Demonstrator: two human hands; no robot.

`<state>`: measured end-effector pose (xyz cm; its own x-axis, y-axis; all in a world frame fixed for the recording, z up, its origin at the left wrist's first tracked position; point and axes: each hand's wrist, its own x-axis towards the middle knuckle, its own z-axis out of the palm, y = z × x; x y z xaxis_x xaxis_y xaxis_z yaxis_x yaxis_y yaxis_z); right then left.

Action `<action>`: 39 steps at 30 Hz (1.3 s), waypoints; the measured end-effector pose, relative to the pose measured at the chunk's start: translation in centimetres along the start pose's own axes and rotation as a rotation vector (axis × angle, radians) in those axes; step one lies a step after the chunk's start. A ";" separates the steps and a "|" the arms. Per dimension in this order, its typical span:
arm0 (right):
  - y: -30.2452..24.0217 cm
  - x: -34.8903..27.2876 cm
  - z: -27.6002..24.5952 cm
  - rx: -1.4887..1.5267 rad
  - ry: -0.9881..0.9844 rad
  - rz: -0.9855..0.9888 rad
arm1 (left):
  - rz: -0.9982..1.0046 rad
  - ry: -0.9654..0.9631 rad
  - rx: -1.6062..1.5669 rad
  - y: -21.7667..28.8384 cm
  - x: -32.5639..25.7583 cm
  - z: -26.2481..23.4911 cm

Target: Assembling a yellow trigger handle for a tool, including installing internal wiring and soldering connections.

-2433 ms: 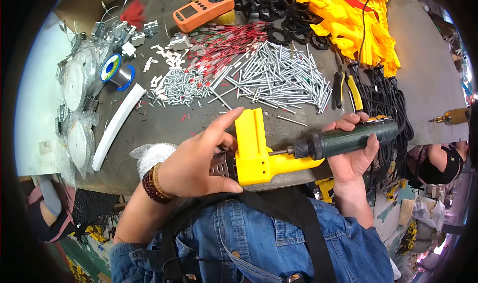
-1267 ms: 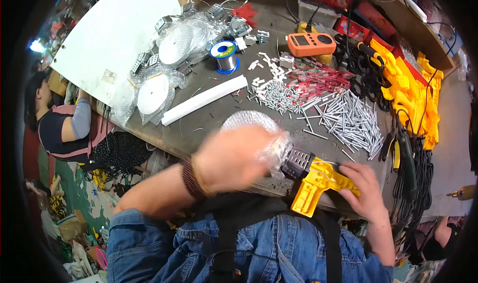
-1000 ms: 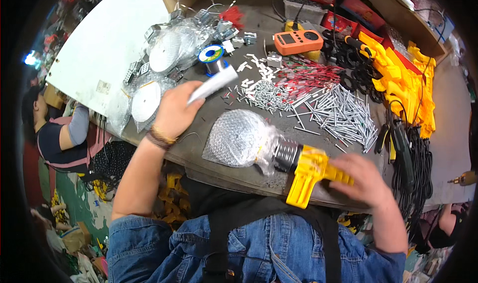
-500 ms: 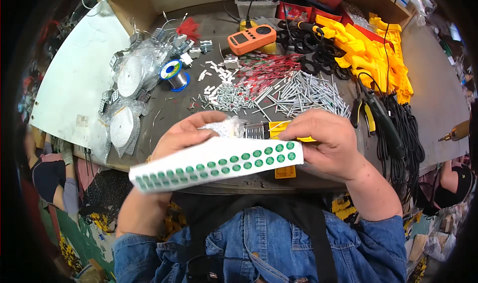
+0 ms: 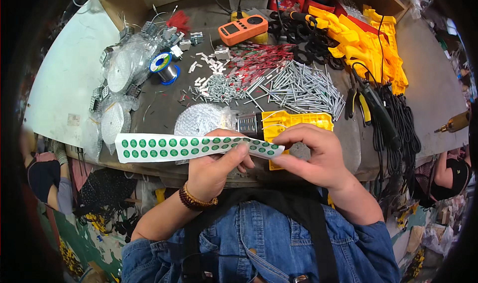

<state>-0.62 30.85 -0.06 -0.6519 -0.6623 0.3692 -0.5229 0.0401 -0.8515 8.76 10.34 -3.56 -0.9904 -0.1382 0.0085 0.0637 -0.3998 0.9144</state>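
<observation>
A long white sheet of round green stickers [image 5: 149,159] stretches across in front of me, two rows of dots facing up. My left hand [image 5: 214,171] grips it right of its middle, thumb on top and fingers beneath. At the sheet's right end, my right hand [image 5: 313,156] pinches the edge between thumb and forefinger. Just beyond the hands lies a yellow plastic housing [image 5: 298,118], partly covered by my right hand. A slotted metal part [image 5: 247,124] joins it to a bubble-wrapped disc [image 5: 199,117] on its left.
Long screws [image 5: 308,89], short screws [image 5: 221,88] and red wires [image 5: 259,59] lie in heaps mid-table. A solder spool [image 5: 164,69] and wrapped discs [image 5: 119,74] are at left, an orange meter [image 5: 243,29] behind. Yellow housings [image 5: 368,49], pliers [image 5: 364,106] and black cables [image 5: 403,138] occupy the right.
My left hand has moved right along the sheet, from beneath its left half to grip near its right end. The sheet now lies flatter, uncovering the wrapped disc and yellow housing behind.
</observation>
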 end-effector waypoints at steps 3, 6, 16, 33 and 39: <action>0.1 -0.3 0.6 -0.141 0.024 -0.101 | -0.016 0.014 -0.022 0.3 -0.3 0.1; 0.8 -0.4 0.8 -0.169 0.054 -0.237 | -0.086 0.038 -0.102 0.5 -0.6 0.4; 3.4 -4.8 -0.2 -0.447 -0.251 -0.246 | 0.411 0.010 0.805 0.8 5.4 -4.9; 8.5 -7.8 -19.9 -1.243 0.347 0.422 | 0.514 -0.503 1.390 2.6 2.1 -0.4; 7.2 -6.0 -19.9 -1.435 0.242 0.365 | 0.663 -0.665 1.564 -0.5 1.1 0.3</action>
<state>-11.41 49.96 -1.01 -0.8592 -0.3241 0.3960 -0.3019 0.9459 0.1190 7.63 10.68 -3.93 -0.7562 0.5960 0.2703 0.6483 0.7385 0.1854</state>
